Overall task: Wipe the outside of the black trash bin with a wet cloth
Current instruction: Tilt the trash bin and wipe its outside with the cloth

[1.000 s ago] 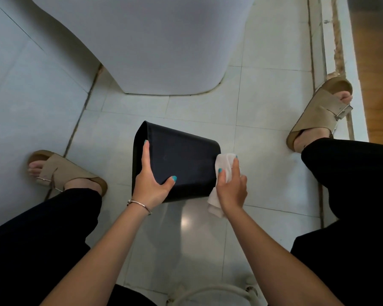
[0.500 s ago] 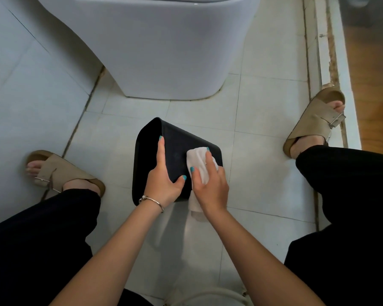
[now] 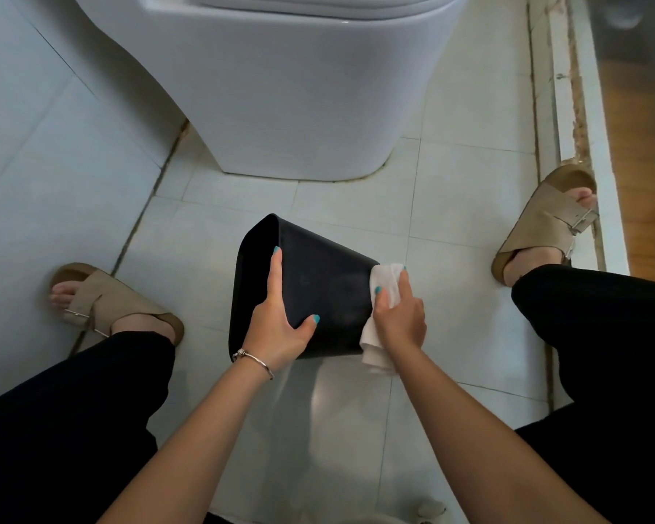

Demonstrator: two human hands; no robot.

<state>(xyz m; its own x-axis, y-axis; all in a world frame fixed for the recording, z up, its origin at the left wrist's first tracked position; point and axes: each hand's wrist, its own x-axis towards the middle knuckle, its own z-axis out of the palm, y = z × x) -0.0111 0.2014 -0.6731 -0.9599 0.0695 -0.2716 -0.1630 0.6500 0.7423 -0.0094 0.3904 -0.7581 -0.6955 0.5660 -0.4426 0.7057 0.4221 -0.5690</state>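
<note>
The black trash bin (image 3: 329, 285) lies on its side over the white floor tiles, mouth to the left, base to the right. My left hand (image 3: 277, 327) holds the bin near its rim, index finger stretched along the upper wall and thumb spread across the near side. My right hand (image 3: 398, 319) grips a white cloth (image 3: 384, 281) and presses it against the bin's base end at the right. The tail of the cloth hangs below my palm.
A white toilet pedestal (image 3: 299, 107) stands just beyond the bin. A tiled wall (image 3: 53, 145) runs along the left. My sandalled feet (image 3: 103, 300) (image 3: 545, 225) flank the bin, knees in black trousers low on both sides. A raised threshold (image 3: 583, 126) borders a wooden floor at right.
My right hand slid the cloth from the middle of the bin's upper wall rightward to its base end. The left hand kept its hold. The camera tilted up slightly.
</note>
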